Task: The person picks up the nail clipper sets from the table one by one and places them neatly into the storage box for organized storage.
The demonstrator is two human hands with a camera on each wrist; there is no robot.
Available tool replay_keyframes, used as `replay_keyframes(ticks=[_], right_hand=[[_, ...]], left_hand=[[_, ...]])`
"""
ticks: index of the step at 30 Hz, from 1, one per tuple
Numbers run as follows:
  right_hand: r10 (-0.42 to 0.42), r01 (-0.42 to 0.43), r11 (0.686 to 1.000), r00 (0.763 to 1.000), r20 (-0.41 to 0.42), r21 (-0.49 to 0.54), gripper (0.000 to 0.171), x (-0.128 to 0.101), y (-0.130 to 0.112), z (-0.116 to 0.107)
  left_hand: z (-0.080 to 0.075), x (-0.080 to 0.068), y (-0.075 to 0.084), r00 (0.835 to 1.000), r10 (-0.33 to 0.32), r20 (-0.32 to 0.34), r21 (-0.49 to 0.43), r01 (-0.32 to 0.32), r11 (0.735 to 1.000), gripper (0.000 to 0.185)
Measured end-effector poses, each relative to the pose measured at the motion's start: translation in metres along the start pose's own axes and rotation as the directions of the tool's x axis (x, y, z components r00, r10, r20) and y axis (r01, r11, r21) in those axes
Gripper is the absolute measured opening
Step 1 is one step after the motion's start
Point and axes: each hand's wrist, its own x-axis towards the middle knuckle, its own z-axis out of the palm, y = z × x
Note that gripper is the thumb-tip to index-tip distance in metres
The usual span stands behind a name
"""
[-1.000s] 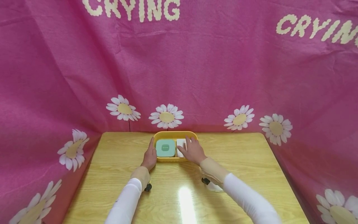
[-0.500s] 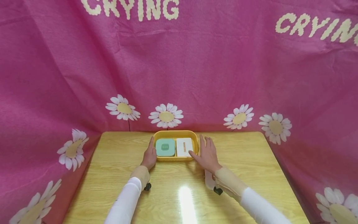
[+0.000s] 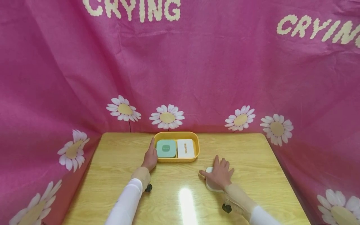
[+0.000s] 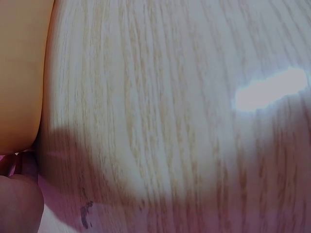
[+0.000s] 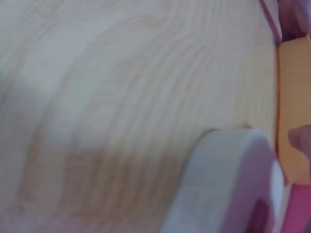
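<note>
- Head view: the left hand (image 3: 150,157) lies flat and relaxed against the left wall of the yellow tray (image 3: 197,147), fingers straight, gripping nothing.
- The tray sits at the far middle of the counter (image 3: 112,175). Inside it a green box (image 3: 166,148) lies on the left and a white box (image 3: 185,148) on the right, side by side and touching.
- The right hand (image 3: 220,175) rests on a white object (image 3: 209,169) lying on the counter, near the tray and to its front right. Its fingers are spread over the top; the object shows only at the hand's edges, so what it is cannot be told.
- A pink cloth (image 3: 197,68) with daisies hangs behind and around the counter.
- Left wrist view: the tray's wall (image 4: 19,73) stands at the left edge on the wood grain, with part of the hand (image 4: 17,204) blurred at the bottom corner.
- Right wrist view: the white object (image 5: 223,184) fills the lower right, lying on the counter, with the tray (image 5: 291,107) just beyond it; a fingertip (image 5: 301,141) shows at the right edge.
</note>
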Motion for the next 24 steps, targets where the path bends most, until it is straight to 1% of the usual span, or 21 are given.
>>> replay_keyframes(ticks=[2,5,8,10,14,16,18,24], right_hand=[[0.013,-0.013,1.0,1.0,0.02,-0.006,0.122,-0.004,0.003,0.001],[0.007,-0.007,1.0,0.999,0.038,-0.017,0.124,-0.007,0.007,0.005],[-0.007,0.008,1.0,0.998,0.063,-0.009,0.125,-0.009,0.011,0.007],[-0.031,0.03,0.999,0.997,0.076,0.013,0.123,-0.01,0.014,0.009],[-0.132,0.128,0.99,0.989,0.06,0.058,0.123,-0.014,0.027,0.016],[-0.188,0.184,0.979,0.981,0.045,0.087,0.126,-0.014,0.037,0.021],[-0.238,0.232,0.967,0.971,0.041,0.101,0.132,-0.015,0.043,0.02],[-0.35,0.34,0.934,0.932,0.093,0.11,0.142,-0.016,0.056,0.015]], left_hand=[[0.001,-0.001,-0.001,1.0,0.0,0.002,-0.005,0.0,1.0,0.063],[0.002,-0.002,-0.002,1.0,0.003,0.0,-0.008,-0.003,1.0,0.063],[0.002,-0.001,-0.002,1.0,0.003,0.001,-0.006,-0.003,1.0,0.063],[0.002,-0.001,-0.002,1.0,0.0,0.001,-0.007,0.0,1.0,0.063],[0.003,0.0,-0.002,1.0,-0.006,0.006,-0.009,0.006,1.0,0.063],[0.002,0.0,-0.002,1.0,-0.012,0.006,-0.004,0.012,1.0,0.063],[0.002,0.0,-0.002,1.0,-0.014,0.005,-0.004,0.014,1.0,0.063],[0.002,0.0,-0.001,1.0,-0.012,0.002,-0.002,0.012,1.0,0.064]])
